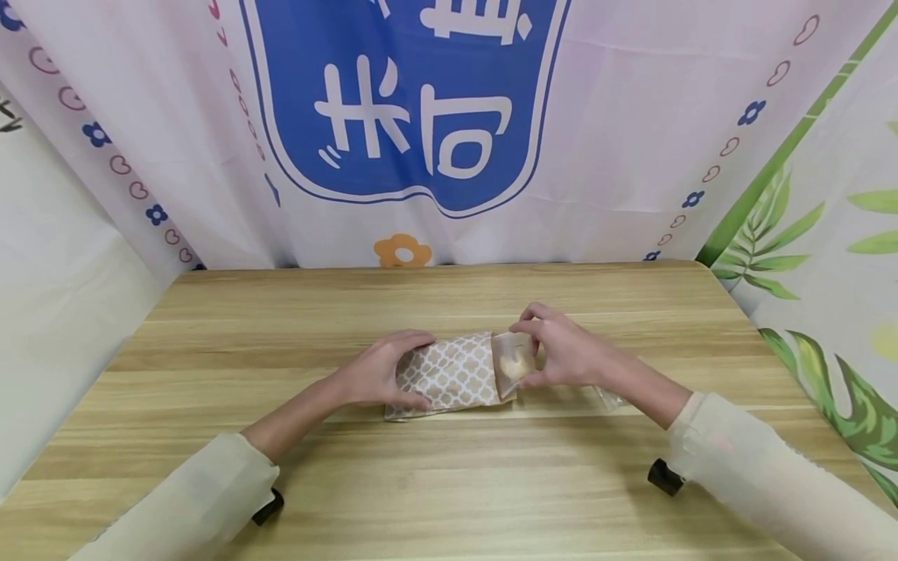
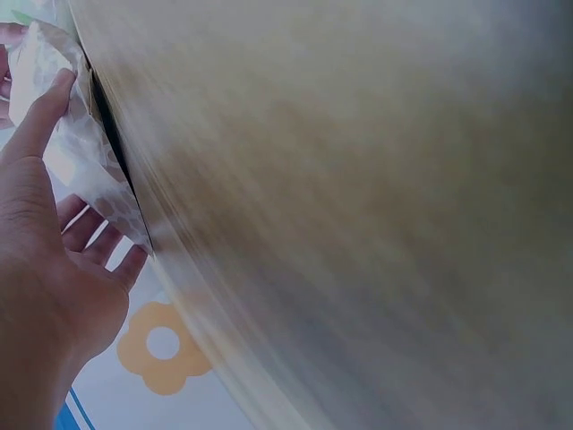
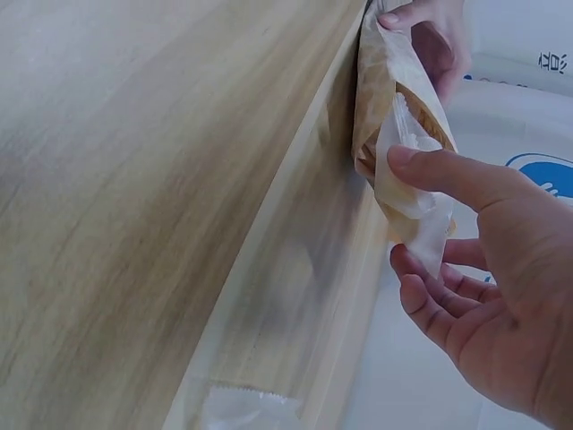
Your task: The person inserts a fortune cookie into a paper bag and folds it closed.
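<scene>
Fingers (image 1: pixel 415 340) are bent round something on both sides: the left hand (image 1: pixel 372 375) holds a bag, the right hand (image 1: pixel 567 351) a packet. The printed curtain (image 1: pixel 617 140) hangs behind, the largest thing in view; in front of it spreads the wood-grain table (image 1: pixel 449 483). Near the middle of the tabletop lies the patterned bag (image 1: pixel 452 370), its mouth facing the right hand, the left thumb on the near edge and fingers on the far one. Smaller, the pale packet (image 1: pixel 515 362) stands partly in that mouth, its outer part pinched between right thumb and fingers. Whether it is going in or coming out cannot be told. Either way, the left grip should be firm enough to steady the bag without flattening it, and the packet is best kept level and in line with the opening, so its crimped end does not catch the paper-looking rim. Smallest, a clear wrapper (image 1: pixel 609 398) lies beside the right wrist, best left out of the way
</scene>
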{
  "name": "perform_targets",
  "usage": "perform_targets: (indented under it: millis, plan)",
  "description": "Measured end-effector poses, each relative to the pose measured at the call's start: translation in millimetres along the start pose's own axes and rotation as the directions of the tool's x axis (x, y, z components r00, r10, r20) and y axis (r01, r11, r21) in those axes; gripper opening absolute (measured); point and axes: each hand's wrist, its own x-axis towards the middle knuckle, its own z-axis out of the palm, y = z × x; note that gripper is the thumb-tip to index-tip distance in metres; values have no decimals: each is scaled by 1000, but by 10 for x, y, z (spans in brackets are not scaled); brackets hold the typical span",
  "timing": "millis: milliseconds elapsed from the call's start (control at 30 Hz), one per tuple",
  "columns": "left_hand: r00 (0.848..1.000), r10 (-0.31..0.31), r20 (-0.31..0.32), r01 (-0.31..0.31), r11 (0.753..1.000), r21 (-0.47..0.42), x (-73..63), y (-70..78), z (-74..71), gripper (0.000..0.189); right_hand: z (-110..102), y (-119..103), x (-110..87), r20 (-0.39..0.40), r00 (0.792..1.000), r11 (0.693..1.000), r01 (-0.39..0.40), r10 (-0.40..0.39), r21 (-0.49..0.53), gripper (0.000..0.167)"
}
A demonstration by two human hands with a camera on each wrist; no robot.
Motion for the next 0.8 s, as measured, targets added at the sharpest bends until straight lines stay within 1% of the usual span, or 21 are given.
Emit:
perform_targets:
  millis: [200,333,433,533,700,800]
  plan:
    - [1000,1,1,-1,1000,-2,-1,7,-3,97,45,-33,14,-30,999,999,25,-24,26,76]
    - [1000,-1,1,1,1000,-5,-1,2,0,98,80,-45,15,-48,999,997,23,-20,68,73]
    - [1000,-4,4,4,1000,-9,-1,0,2,98,92,-43,9,-46,999,994,17,-12,110,71]
    - [1000,-2,4,2,1000,-9,2,0,3,98,88,-35,1,-22,1000,988,4,-1,156,70]
    - [1000,1,7,-1,1000,-13,11,2,-2,99,40,-15,-27,43,999,978,-5,-4,209,73]
    - [1000,-2,10,2,1000,-12,17,-6,1,99,15,10,-47,66,998,969,-15,-2,248,73]
